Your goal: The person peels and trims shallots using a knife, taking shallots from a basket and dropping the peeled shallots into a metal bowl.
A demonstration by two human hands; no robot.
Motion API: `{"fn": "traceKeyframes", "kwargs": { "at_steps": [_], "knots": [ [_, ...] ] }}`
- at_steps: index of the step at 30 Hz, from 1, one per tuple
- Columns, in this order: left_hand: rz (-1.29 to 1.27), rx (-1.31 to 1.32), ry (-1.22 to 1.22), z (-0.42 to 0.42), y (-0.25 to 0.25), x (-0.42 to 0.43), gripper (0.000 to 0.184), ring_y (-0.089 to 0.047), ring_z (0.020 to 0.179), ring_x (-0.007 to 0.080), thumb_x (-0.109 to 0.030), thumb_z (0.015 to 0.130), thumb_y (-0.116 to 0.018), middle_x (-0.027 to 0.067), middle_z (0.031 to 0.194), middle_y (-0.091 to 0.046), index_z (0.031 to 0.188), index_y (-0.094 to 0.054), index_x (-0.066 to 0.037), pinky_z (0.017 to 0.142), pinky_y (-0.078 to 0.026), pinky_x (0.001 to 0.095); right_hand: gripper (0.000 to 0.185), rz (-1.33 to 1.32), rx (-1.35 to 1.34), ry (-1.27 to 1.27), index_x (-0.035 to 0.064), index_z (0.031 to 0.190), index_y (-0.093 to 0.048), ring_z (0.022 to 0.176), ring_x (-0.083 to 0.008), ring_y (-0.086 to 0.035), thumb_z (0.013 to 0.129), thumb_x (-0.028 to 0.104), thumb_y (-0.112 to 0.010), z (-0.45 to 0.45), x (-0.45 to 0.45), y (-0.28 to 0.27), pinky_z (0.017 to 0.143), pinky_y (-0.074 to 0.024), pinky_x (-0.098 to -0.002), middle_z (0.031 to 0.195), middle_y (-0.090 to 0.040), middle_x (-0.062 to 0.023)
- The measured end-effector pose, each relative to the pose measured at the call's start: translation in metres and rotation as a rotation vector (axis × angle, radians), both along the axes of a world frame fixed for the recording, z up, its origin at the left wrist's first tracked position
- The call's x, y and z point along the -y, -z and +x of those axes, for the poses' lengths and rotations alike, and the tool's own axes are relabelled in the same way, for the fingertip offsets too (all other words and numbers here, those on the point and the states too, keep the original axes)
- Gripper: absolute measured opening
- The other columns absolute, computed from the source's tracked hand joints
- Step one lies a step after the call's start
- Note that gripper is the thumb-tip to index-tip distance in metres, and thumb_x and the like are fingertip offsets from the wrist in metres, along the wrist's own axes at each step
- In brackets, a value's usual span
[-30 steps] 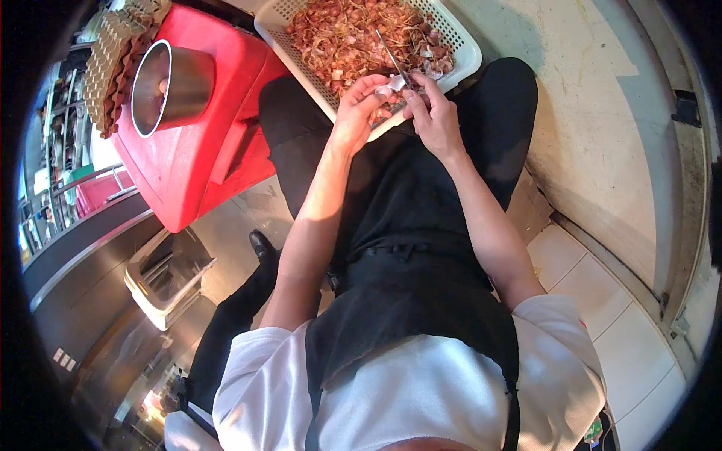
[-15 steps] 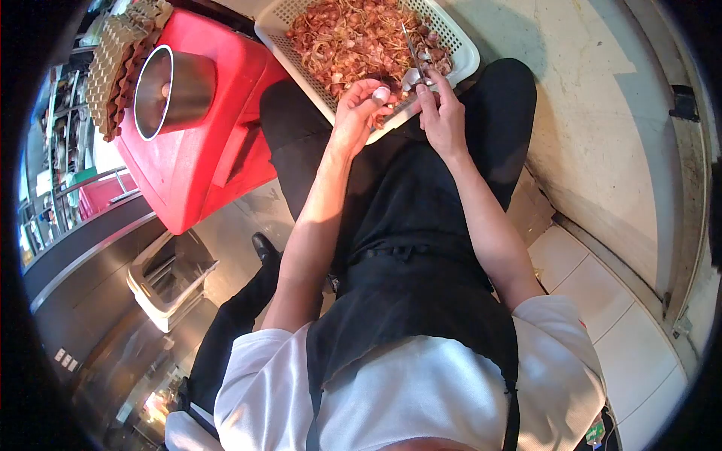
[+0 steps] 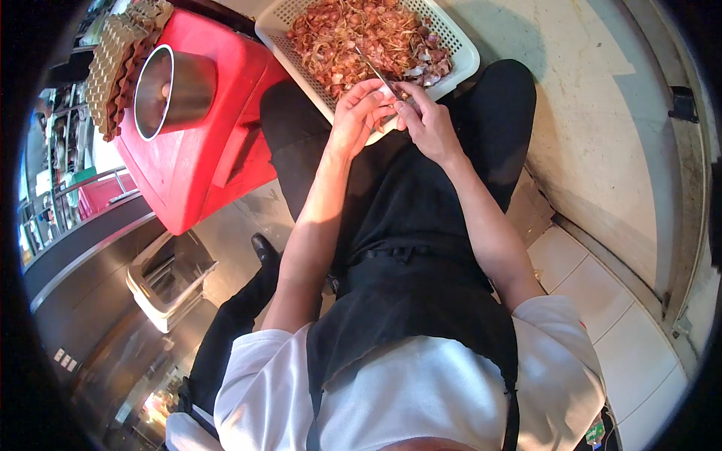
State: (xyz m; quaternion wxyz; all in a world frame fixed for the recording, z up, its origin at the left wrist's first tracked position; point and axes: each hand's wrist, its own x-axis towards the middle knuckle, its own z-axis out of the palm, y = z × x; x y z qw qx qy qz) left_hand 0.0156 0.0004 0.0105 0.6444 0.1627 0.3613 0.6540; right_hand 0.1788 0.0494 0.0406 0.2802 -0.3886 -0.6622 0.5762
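Note:
A white perforated basket (image 3: 275,46) holds a heap of reddish shallots and loose skins (image 3: 353,37). Over its near edge, my left hand (image 3: 358,113) pinches a pale peeled shallot (image 3: 386,92) in its fingertips. My right hand (image 3: 427,120) is closed round a small knife (image 3: 374,66), its blade pointing up and left over the heap. Both hands' fingertips meet at the shallot, whose far side is partly hidden by fingers. The basket rests between my knees.
On a red container (image 3: 188,158) at the left lies a tilted steel pot (image 3: 192,90) with a small piece inside, beside stacked egg trays (image 3: 113,68). A wall (image 3: 587,113) stands right. A co-worker's dark-clothed leg (image 3: 226,338) and a white-framed stool (image 3: 154,301) are lower left.
My right hand first moved right with the knife and a piece of skin, then came back left to the shallot, the skin gone from it. My left hand stayed nearly in place.

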Motion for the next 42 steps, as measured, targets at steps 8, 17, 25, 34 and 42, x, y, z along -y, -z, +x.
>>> {"fn": "traceKeyframes", "kwargs": {
  "at_steps": [8,17,25,34,42],
  "knots": [
    [-0.069,-0.081,0.007,-0.002,-0.003,0.0,0.026,-0.067,0.096,0.023,-0.002,0.094,-0.055,0.0145,0.109,-0.065,0.12,-0.054,0.003,0.084,-0.057,0.0338,0.033,-0.081,-0.014,0.045,0.0003,0.124,-0.054,0.07,-0.0177,-0.07,0.097,0.019,-0.055,-0.003,0.003,0.001,0.065,-0.0525,-0.0314,0.078,-0.069,-0.0126],
    [-0.016,-0.017,0.024,-0.003,0.003,-0.001,0.029,-0.064,0.108,0.0316,-0.001,0.095,-0.049,0.0202,0.124,-0.058,0.124,-0.05,0.002,0.087,-0.057,0.0366,0.042,-0.173,-0.054,0.201,0.0011,0.134,-0.045,0.044,-0.0093,-0.052,0.098,0.022,-0.053,0.0,-0.002,0.004,0.042,-0.0413,-0.0265,0.065,-0.064,-0.0042],
    [-0.009,0.023,0.072,-0.003,-0.004,-0.001,0.018,-0.065,0.104,0.0303,-0.003,0.096,-0.048,0.0231,0.133,-0.052,0.114,-0.05,-0.001,0.089,-0.055,0.0375,0.043,-0.324,-0.199,0.157,-0.0022,0.129,-0.047,0.045,-0.0078,-0.05,0.096,0.022,-0.058,0.002,-0.006,0.006,0.04,-0.0397,-0.0246,0.07,-0.063,-0.0042],
    [0.076,-0.303,0.058,0.009,-0.034,-0.003,0.021,-0.054,0.121,0.0231,-0.003,0.096,-0.05,0.0169,0.14,-0.047,0.116,-0.051,-0.002,0.104,-0.043,0.0353,0.041,-0.282,-0.268,0.258,-0.0001,0.125,-0.048,0.048,-0.0048,-0.047,0.088,0.011,-0.064,-0.019,-0.007,-0.007,0.04,-0.0394,-0.0222,0.073,-0.057,-0.0012],
    [-0.071,-0.256,-0.112,-0.008,-0.043,0.004,0.025,-0.067,0.099,0.0297,-0.017,0.101,-0.046,0.0216,0.111,-0.063,0.119,-0.048,0.001,0.085,-0.056,0.0358,0.046,0.211,0.123,0.345,0.0016,0.12,-0.053,0.087,-0.032,-0.068,0.083,0.022,-0.072,-0.009,-0.03,0.011,0.076,-0.0522,-0.0394,0.101,-0.068,-0.0147]
  ]
}}
